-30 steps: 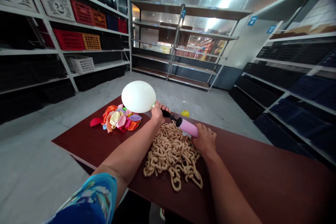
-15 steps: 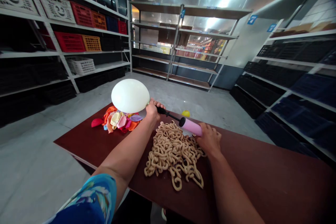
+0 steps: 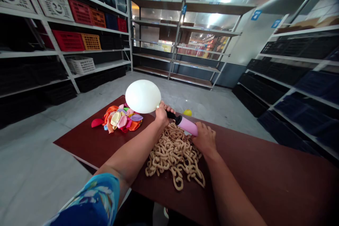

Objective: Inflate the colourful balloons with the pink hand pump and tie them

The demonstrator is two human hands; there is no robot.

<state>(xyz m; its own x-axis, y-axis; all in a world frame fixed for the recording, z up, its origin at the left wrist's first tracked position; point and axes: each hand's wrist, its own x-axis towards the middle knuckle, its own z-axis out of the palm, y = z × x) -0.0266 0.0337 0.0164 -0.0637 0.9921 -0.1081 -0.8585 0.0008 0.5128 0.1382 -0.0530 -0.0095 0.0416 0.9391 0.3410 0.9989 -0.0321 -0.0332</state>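
Observation:
A pale, inflated balloon [image 3: 143,96] hangs over the far left part of the table, its neck at my left hand [image 3: 162,114]. That hand is closed around the black nozzle end [image 3: 171,114] of a balloon pump, where the balloon sits. My right hand [image 3: 204,137] grips the pump's pink barrel [image 3: 188,126] by its other end. The two pump parts are pushed close together, with little rod showing. Beneath the pump lies a heap of tan, curled, rope-like pieces [image 3: 172,152], partly covered by my left forearm.
Deflated balloons in many colours [image 3: 122,120] lie piled on the dark red table [image 3: 87,144] at left. A yellow balloon [image 3: 187,112] shows beyond the far edge. Shelves with crates [image 3: 69,40] stand at left, a metal rack [image 3: 182,35] behind, dark bins [image 3: 272,95] at right.
My hands have drawn together, sliding the pump's rod into the pink barrel. The balloon has moved right with my left hand, and my right hand has shifted slightly left.

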